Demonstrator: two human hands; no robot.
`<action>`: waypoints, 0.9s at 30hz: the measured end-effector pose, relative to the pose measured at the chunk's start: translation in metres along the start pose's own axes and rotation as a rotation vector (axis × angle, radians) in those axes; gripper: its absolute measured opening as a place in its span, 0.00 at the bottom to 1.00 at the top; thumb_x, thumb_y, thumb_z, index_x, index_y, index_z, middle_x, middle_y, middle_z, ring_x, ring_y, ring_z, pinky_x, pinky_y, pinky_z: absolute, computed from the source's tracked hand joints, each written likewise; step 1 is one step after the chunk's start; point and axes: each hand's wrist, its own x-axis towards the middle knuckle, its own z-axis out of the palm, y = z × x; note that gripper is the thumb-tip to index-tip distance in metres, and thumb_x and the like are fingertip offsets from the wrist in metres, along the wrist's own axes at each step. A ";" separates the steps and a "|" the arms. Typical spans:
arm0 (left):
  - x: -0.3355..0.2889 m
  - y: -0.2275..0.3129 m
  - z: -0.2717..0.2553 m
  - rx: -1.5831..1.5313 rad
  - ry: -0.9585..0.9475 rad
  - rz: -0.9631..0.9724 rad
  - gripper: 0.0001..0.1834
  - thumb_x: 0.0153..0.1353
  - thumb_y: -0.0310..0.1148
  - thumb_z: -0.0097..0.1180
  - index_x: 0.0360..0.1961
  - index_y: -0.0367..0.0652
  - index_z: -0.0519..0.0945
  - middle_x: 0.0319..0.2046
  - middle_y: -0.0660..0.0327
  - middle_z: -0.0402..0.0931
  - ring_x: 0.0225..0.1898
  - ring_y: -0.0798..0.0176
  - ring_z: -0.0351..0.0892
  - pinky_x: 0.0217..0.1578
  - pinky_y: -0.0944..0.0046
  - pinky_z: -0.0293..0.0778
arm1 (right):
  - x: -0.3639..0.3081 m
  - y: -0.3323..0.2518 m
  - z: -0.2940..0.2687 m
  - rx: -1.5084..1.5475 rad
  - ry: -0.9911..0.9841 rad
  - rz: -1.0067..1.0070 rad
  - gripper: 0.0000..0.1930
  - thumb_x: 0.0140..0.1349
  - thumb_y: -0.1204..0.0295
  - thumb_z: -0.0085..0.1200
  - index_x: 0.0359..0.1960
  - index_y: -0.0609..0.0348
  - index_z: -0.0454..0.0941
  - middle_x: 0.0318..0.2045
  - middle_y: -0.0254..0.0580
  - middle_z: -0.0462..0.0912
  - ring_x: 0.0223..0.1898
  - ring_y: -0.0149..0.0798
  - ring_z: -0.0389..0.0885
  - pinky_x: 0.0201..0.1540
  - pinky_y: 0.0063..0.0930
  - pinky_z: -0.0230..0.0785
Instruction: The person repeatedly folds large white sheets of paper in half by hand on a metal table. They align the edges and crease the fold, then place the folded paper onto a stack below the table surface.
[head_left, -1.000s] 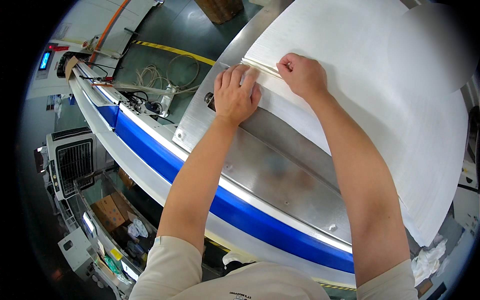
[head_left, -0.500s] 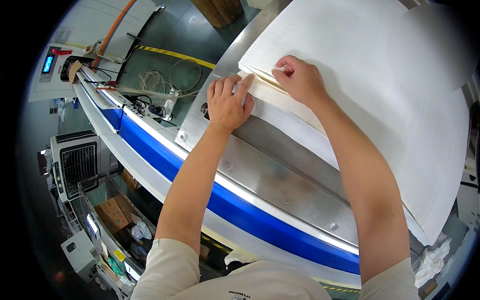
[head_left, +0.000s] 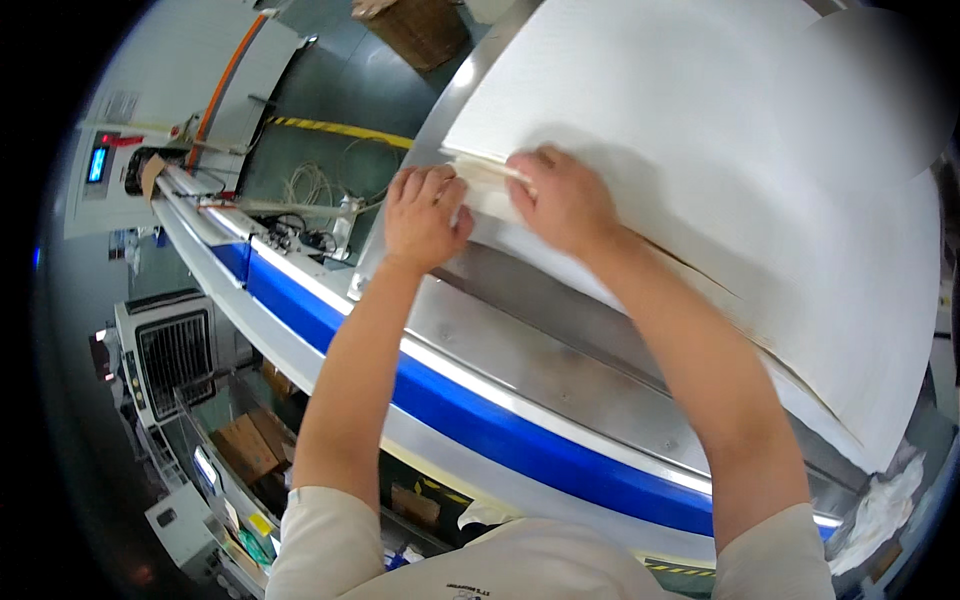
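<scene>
Blue rail (head_left: 500,437) nearest; past it, metal table (head_left: 520,350). Left hand (head_left: 425,215) curled at the stack's near-left corner, grip unclear. Right hand (head_left: 565,200) pinching edge layers. White stack (head_left: 700,130) spreads beyond, on table. Farther: brown container (head_left: 420,35), floor.

Sheet stack (head_left: 680,100) on table (head_left: 510,345)
</scene>
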 end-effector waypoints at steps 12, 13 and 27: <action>0.067 0.029 -0.038 0.235 -0.773 0.037 0.27 0.42 0.29 0.60 0.50 0.48 0.75 0.47 0.55 0.75 0.48 0.50 0.74 0.50 0.52 0.67 | -0.335 0.145 -0.249 -0.780 -0.201 0.802 0.32 0.67 0.50 0.35 0.14 0.57 0.79 0.15 0.47 0.79 0.23 0.47 0.81 0.35 0.43 0.72; 0.070 0.024 -0.028 0.244 -0.796 0.058 0.25 0.44 0.30 0.60 0.48 0.47 0.76 0.46 0.53 0.76 0.47 0.49 0.75 0.48 0.54 0.68 | -0.369 0.163 -0.280 -0.757 -0.076 0.916 0.32 0.67 0.49 0.35 0.14 0.57 0.80 0.14 0.48 0.78 0.24 0.46 0.81 0.39 0.44 0.72; 0.037 -0.093 0.078 0.510 -0.517 0.197 0.07 0.58 0.23 0.47 0.34 0.35 0.78 0.32 0.48 0.77 0.36 0.47 0.77 0.39 0.52 0.72 | -0.663 0.309 -0.565 -1.074 -0.644 1.196 0.17 0.64 0.62 0.41 0.47 0.57 0.77 0.44 0.51 0.80 0.48 0.50 0.78 0.53 0.46 0.68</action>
